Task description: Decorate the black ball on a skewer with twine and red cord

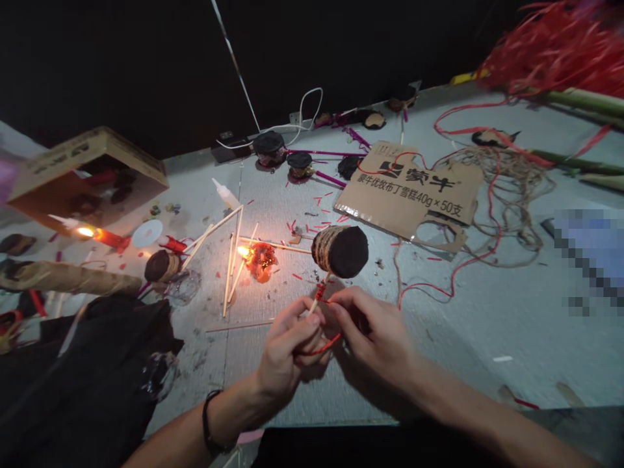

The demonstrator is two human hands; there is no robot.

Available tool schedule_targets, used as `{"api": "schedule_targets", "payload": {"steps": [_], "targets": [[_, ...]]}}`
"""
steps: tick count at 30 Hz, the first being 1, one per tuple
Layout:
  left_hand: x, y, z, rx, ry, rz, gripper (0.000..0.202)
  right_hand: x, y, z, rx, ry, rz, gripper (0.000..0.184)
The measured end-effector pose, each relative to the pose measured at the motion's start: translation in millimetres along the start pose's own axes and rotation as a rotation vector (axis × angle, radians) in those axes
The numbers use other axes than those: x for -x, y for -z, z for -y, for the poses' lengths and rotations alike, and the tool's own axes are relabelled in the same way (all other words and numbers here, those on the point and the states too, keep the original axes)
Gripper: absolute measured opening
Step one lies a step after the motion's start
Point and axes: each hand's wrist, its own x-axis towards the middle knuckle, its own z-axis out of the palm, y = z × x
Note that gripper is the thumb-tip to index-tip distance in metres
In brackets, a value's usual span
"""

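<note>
"Grey surface (453, 331) under everything, littered with red scraps. Where are the hands?"

"Low in the middle, close together, fingers curled, neither one clenched tight."

"Left hand (287, 354)?"

"Pinching a thin stick (316, 302) upright, with a black band (207, 422) on that wrist. The stick carries a dark ball (340, 251), its side wound with twine, held up just above the hands."

"Right hand (375, 331)?"

"Its fingertips grip red string (320, 292) wound round the stick just below the ball. The string trails down past the left hand."

"Anything near?"

"Just beyond the ball, a small flame (244, 251) burns beside crossed sticks (229, 276). Further left there's a lit candle (104, 238), and printed cardboard (404, 188) lies to the right."
</note>
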Motion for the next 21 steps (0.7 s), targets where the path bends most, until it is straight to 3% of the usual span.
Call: {"api": "schedule_targets", "payload": {"steps": [10,21], "targets": [[-2.1,2.9,1.3,0.030,0.007,0.074,0.015,1.0,3.1,-0.5,0.002,0.001,0.007,0.017],[0.2,4.1,8.2,0.001,-0.017,0.065,0.019,0.4,-0.8,-5.8,-0.008,-0.012,0.034,0.016]]}}
